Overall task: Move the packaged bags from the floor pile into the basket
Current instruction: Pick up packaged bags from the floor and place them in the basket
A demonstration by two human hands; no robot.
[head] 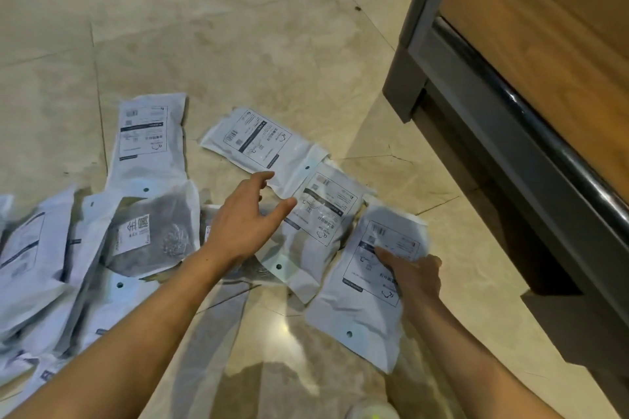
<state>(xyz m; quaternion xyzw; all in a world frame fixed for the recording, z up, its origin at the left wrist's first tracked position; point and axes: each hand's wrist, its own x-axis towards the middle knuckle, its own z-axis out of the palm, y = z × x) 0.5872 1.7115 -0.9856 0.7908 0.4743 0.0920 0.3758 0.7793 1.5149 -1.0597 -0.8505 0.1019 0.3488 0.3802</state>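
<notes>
Several white packaged bags with printed labels lie scattered on the marble floor. My right hand grips the nearest right bag at its right edge, thumb on the label. My left hand hovers with fingers spread over the middle bag, fingertips touching the far bag. Another bag lies further left, and a heap of bags fills the lower left. No basket is in view.
A wooden cabinet with a grey frame and dark metal rail stands at the right, close to the bags. The beige marble floor stretches beyond the pile. A shoe tip shows at the bottom edge.
</notes>
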